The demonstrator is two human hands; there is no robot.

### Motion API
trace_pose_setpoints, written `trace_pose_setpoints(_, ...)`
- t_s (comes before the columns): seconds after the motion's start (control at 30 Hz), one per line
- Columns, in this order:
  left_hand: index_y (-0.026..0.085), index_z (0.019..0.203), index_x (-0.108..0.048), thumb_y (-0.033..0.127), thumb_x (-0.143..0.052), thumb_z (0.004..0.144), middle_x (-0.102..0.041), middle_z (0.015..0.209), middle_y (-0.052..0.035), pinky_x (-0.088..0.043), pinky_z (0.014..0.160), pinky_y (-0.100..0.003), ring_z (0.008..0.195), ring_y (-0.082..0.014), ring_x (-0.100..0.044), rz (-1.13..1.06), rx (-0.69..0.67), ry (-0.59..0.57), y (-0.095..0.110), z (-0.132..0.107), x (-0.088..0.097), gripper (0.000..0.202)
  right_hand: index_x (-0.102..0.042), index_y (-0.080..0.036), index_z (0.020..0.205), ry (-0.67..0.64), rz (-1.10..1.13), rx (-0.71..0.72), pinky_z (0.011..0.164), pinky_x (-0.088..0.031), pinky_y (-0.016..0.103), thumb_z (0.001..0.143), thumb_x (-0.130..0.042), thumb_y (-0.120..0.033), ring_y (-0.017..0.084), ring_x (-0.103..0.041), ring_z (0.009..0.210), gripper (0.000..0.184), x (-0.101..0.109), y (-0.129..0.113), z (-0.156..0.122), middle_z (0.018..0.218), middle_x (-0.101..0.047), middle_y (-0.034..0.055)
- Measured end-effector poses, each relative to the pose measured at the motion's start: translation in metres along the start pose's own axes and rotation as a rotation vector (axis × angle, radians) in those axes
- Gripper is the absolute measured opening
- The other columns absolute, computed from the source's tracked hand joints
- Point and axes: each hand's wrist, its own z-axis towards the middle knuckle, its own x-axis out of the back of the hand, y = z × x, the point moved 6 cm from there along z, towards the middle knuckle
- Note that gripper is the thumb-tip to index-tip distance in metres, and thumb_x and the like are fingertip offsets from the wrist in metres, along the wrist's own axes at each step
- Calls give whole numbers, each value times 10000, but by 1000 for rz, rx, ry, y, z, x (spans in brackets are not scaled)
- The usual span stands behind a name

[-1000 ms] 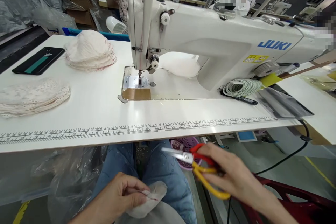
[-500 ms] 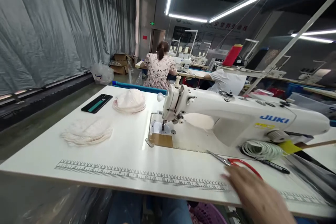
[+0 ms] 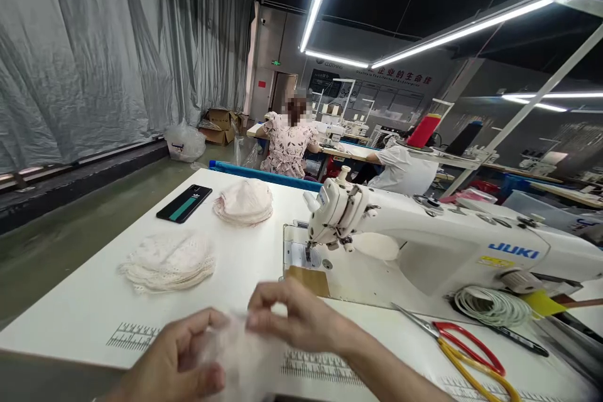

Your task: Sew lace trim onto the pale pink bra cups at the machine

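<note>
A thin, pale pinkish-white fabric piece (image 3: 245, 358) hangs between both hands over the front edge of the sewing table, blurred by motion. My left hand (image 3: 172, 355) is closed on its left side, fingers curled. With a thumb-and-finger pinch, my right hand (image 3: 296, 317) grips its upper right edge. Just behind the right hand is the white sewing machine (image 3: 424, 232), its needle area above the metal plate. A stack of cream lace-edged fabric pieces (image 3: 169, 260) lies beyond my left hand, and a second pale fabric stack (image 3: 245, 201) sits farther back.
A phone (image 3: 184, 203) lies at the table's left edge. Scissors with red and yellow handles (image 3: 471, 352), a dark pen (image 3: 522, 340) and a white cord coil (image 3: 492, 308) lie at right. A printed ruler (image 3: 325, 367) runs along the front. Two people sit ahead.
My right hand has moved left from beside the scissors, whose yellow handle now shows. My left hand has come into view, and both hands now hold a fabric piece. The camera view has shifted.
</note>
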Motion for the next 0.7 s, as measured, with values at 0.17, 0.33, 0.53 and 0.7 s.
trace_pose_setpoints(0.17, 193, 1049, -581, 445, -820, 579, -715, 822, -36, -542, 702, -345, 735, -238, -679, 120, -4, 84, 62, 66, 51, 584, -537, -161, 783, 472, 140, 34, 485, -359, 181, 887, -502, -474, 75, -428, 549, 333, 72, 40, 83, 665, -467, -44)
trace_pose_setpoints(0.33, 156, 1159, -518, 313, -659, 816, -667, 975, -56, -536, 747, -314, 814, -176, -658, 301, -215, 273, 136, 175, 99, 402, -538, -141, 1127, 822, 117, -25, 727, -520, 347, 926, -513, -336, 172, -600, 860, 282, 141, 91, 159, 1056, -581, 65)
trace_pose_setpoints(0.53, 173, 1174, -531, 305, -558, 898, -557, 1197, -81, -508, 832, -432, 998, -225, -589, 682, -331, 450, 141, 261, 94, 306, -530, -148, 1166, 1010, 1, -92, 811, -502, 405, 913, -538, -316, 213, -580, 975, 304, 175, 133, 193, 1155, -552, 80)
trace_pose_setpoints(0.7, 181, 1143, -554, 300, -550, 903, -570, 1185, -75, -507, 838, -421, 991, -217, -592, 935, -368, 379, 115, 273, 85, 267, -532, -156, 1164, 1028, -90, -86, 812, -503, 399, 916, -533, -311, 204, -580, 971, 292, 170, 156, 192, 1159, -551, 83)
